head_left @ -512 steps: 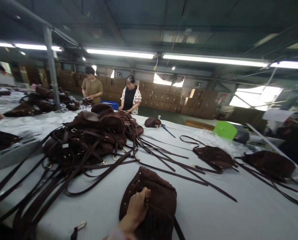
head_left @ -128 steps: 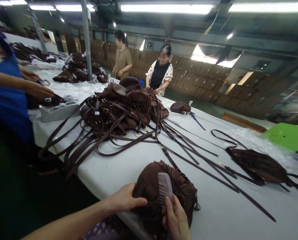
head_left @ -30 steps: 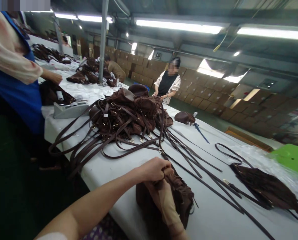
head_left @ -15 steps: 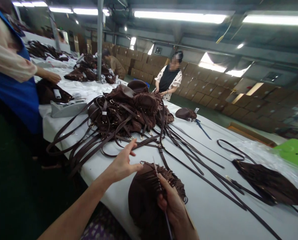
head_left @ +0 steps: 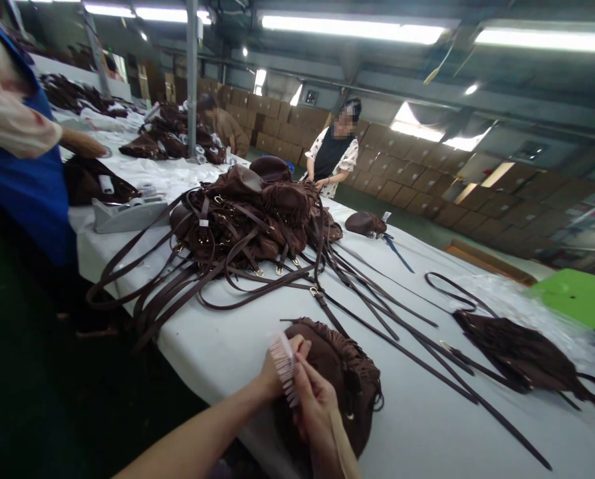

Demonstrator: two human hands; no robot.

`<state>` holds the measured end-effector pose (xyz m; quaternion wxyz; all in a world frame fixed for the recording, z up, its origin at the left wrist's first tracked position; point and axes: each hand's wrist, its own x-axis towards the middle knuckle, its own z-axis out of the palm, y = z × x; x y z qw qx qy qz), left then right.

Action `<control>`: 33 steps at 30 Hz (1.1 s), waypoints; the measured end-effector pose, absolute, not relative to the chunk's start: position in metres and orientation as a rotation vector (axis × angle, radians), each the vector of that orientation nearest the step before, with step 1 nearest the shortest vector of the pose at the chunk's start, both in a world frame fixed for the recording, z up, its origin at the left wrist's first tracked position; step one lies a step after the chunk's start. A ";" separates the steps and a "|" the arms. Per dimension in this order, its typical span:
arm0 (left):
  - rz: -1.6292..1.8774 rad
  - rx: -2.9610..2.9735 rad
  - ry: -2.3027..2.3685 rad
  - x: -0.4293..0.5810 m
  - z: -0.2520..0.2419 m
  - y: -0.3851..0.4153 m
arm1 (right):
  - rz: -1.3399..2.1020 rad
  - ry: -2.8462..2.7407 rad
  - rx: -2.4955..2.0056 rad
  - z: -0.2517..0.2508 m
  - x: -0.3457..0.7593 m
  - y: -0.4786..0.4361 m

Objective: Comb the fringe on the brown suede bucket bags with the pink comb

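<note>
A dark brown fringed suede bag [head_left: 344, 372] lies at the near edge of the white table [head_left: 417, 426]. My left hand [head_left: 273, 370] rests curled on the bag's left side, partly hidden behind a pale pink comb [head_left: 283, 364]. My right hand [head_left: 317, 409] pinches that comb from below, teeth pointing left, just over the bag. The bag's long strap [head_left: 401, 349] runs away to the right across the table.
A big heap of brown bags and straps [head_left: 242, 226] fills the table's middle, straps hanging over the left edge. More fringed bags [head_left: 519, 349] lie right, beside a green bin [head_left: 574, 296]. A person in blue [head_left: 12, 133] stands left; two others work at the far end.
My left hand was spread open above the table half a second ago and has come down onto the bag. The comb has turned from edge-on to flat-on and moved left of the fringe.
</note>
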<state>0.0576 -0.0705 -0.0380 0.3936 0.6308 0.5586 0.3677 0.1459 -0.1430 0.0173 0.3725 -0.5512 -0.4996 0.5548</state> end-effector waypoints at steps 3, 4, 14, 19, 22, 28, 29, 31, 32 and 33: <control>0.968 1.474 1.458 0.064 -0.051 -0.050 | 1.448 -1.784 -1.159 0.016 0.118 -0.183; 0.987 1.438 1.451 0.065 -0.052 -0.043 | 1.451 -1.968 -1.097 0.022 0.111 -0.193; 1.277 1.029 1.242 0.010 -0.046 -0.044 | 1.050 -1.335 -1.697 0.028 0.217 -0.142; 1.545 0.831 1.509 -0.045 -0.051 -0.080 | 1.038 -1.382 -1.728 0.012 0.233 -0.139; 1.318 0.995 1.544 -0.026 -0.055 -0.109 | 0.925 -1.531 -1.751 0.012 0.222 -0.134; 0.772 1.508 1.589 0.043 -0.049 -0.142 | 0.586 -1.812 -1.776 0.021 0.217 -0.131; 0.656 1.552 1.610 0.047 -0.046 -0.143 | 0.558 -1.829 -1.779 0.021 0.219 -0.132; 0.441 1.644 1.613 0.048 -0.041 -0.143 | 0.523 -1.840 -1.781 0.021 0.222 -0.135; 0.366 1.692 1.612 0.047 -0.039 -0.143 | 0.508 -1.842 -1.784 0.021 0.223 -0.135; 0.316 1.740 1.611 0.046 -0.038 -0.142 | 0.492 -1.848 -1.789 0.021 0.224 -0.136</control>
